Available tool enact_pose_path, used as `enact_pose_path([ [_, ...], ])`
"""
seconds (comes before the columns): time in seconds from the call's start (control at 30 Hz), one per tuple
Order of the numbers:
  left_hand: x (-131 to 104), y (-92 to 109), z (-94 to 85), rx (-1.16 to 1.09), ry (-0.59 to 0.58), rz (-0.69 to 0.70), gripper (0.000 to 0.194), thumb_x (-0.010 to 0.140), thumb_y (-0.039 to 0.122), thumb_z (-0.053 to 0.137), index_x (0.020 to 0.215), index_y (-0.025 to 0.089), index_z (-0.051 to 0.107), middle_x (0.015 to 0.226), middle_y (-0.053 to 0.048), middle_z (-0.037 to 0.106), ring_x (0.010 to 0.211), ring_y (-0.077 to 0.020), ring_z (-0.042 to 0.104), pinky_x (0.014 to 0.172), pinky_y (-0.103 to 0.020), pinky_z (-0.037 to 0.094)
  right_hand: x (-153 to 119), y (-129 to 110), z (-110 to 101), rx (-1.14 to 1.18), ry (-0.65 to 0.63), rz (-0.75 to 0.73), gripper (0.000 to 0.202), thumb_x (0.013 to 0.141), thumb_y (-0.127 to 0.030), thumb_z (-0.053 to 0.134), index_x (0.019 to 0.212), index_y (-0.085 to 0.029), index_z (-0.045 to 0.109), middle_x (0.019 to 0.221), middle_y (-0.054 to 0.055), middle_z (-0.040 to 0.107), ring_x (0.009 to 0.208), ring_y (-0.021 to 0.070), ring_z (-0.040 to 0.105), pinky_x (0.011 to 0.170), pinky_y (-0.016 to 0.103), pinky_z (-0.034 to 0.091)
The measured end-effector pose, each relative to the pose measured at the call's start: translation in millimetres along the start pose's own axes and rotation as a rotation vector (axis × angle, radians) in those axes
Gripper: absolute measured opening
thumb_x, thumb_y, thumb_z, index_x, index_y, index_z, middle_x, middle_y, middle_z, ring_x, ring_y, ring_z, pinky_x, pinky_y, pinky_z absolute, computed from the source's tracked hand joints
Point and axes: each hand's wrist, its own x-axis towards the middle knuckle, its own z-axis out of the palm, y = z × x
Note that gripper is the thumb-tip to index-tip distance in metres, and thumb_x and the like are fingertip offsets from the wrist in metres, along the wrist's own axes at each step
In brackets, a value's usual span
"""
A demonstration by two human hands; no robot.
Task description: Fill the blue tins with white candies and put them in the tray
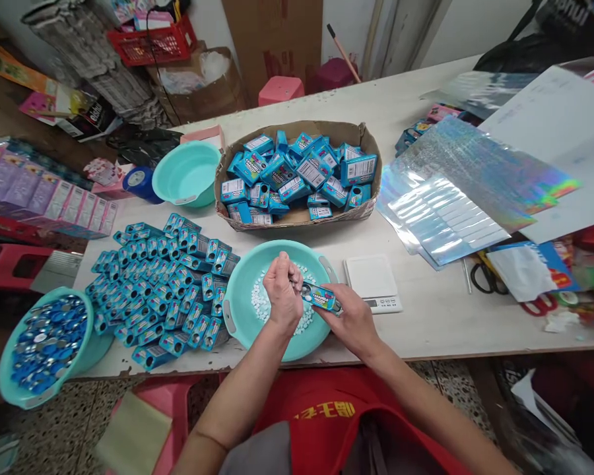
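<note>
My right hand (352,321) grips a small blue printed carton (321,297), its end with the round hole turned towards my left hand. Closed, with its fingertips curled in at that end, my left hand (283,290) hides whatever it may hold. Both hands are over a turquoise basin (242,315), where many small white pellets (261,300) lie on the bottom. Left of the basin, rows of similar blue cartons (163,284) stand packed together, most showing a dark round hole on top.
Behind the basin is a cut-down cardboard box (297,223) heaped with blue cartons. A white scale (372,277) lies to the right, near shiny sheets (450,218) and scissors (488,274). Another turquoise tub (86,343) with blue and silver pieces is at the table's left edge.
</note>
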Motion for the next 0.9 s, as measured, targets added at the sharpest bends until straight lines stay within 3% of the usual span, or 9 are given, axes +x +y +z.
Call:
enact_pose_path([
  [0.23, 4, 1, -6.8, 0.140, -0.054, -0.046, 0.046, 0.069, 0.051, 0.070, 0.055, 0.018, 0.040, 0.048, 0.007, 0.030, 0.039, -0.0039, 0.021, 0.037, -0.019, 0.015, -1, 5, -5, 0.017, -0.023, 0.060, 0.026, 0.082, -0.033, 0.062, 0.105, -0.021, 0.059, 0.095, 0.007, 0.067, 0.088, 0.0250, 0.063, 0.075, 0.036, 0.050],
  [0.43, -9, 1, -22.5, 0.855, -0.442, -0.042, 0.017, 0.066, 0.035, 0.073, 0.068, 0.019, 0.067, 0.046, 0.006, 0.037, 0.046, -0.0073, 0.030, 0.046, -0.022, 0.022, 3, 9, -21, 0.036, 0.021, 0.099, 0.022, 0.084, -0.032, 0.059, 0.104, -0.023, 0.058, 0.095, 0.006, 0.066, 0.089, 0.0232, 0.063, 0.074, 0.033, 0.049],
  [0.5, -11, -1, -22.8, 0.887, -0.439, 0.000, 0.016, 0.070, 0.035, 0.069, 0.069, 0.019, 0.067, 0.047, 0.006, 0.039, 0.047, -0.0082, 0.032, 0.049, -0.022, 0.025, 3, 11, -27, 0.047, 0.041, 0.105, 0.023, 0.084, -0.034, 0.060, 0.103, -0.022, 0.059, 0.095, 0.005, 0.066, 0.089, 0.0231, 0.063, 0.074, 0.033, 0.049],
  [0.57, -7, -2, -26.8, 0.841, -0.357, 0.023, 0.020, 0.076, 0.038, 0.062, 0.070, 0.019, 0.065, 0.052, 0.004, 0.043, 0.050, -0.0094, 0.036, 0.052, -0.022, 0.029, 0, 17, -34, 0.074, 0.071, 0.143, 0.026, 0.083, -0.036, 0.062, 0.104, -0.022, 0.059, 0.095, 0.005, 0.067, 0.088, 0.0226, 0.063, 0.076, 0.033, 0.050],
  [0.63, 1, -4, -39.1, 0.907, -0.292, 0.014, 0.023, 0.081, 0.039, 0.053, 0.073, 0.020, 0.061, 0.057, 0.002, 0.048, 0.054, -0.0114, 0.042, 0.055, -0.023, 0.034, -5, 30, -43, 0.102, 0.124, 0.221, 0.030, 0.081, -0.038, 0.064, 0.105, -0.022, 0.059, 0.096, 0.005, 0.067, 0.086, 0.0217, 0.063, 0.076, 0.033, 0.050],
  [0.73, 14, -13, -70.3, 1.379, -0.399, -0.037, 0.012, 0.080, 0.026, 0.051, 0.080, 0.021, 0.061, 0.080, -0.003, 0.062, 0.077, -0.0185, 0.056, 0.072, -0.028, 0.043, -12, 63, -53, 0.093, 0.233, 0.346, 0.034, 0.078, -0.042, 0.066, 0.105, -0.021, 0.060, 0.096, 0.005, 0.067, 0.084, 0.0211, 0.063, 0.077, 0.034, 0.051],
  [0.8, 19, -22, -91.1, 1.684, -0.485, -0.027, 0.020, 0.077, 0.020, 0.052, 0.094, 0.021, 0.061, 0.109, -0.008, 0.062, 0.106, -0.0248, 0.053, 0.089, -0.035, 0.041, -15, 92, -53, 0.082, 0.272, 0.391, 0.038, 0.076, -0.045, 0.066, 0.104, -0.020, 0.060, 0.096, 0.006, 0.067, 0.085, 0.0217, 0.063, 0.079, 0.036, 0.050],
  [0.9, 20, -33, -109.1, 1.761, -0.495, 0.013, 0.029, 0.082, 0.024, 0.047, 0.110, 0.020, 0.057, 0.125, -0.010, 0.055, 0.119, -0.0261, 0.047, 0.099, -0.039, 0.037, -16, 131, -46, 0.122, 0.269, 0.430, 0.043, 0.073, -0.051, 0.067, 0.101, -0.019, 0.061, 0.096, 0.007, 0.068, 0.087, 0.0232, 0.063, 0.082, 0.039, 0.050],
])
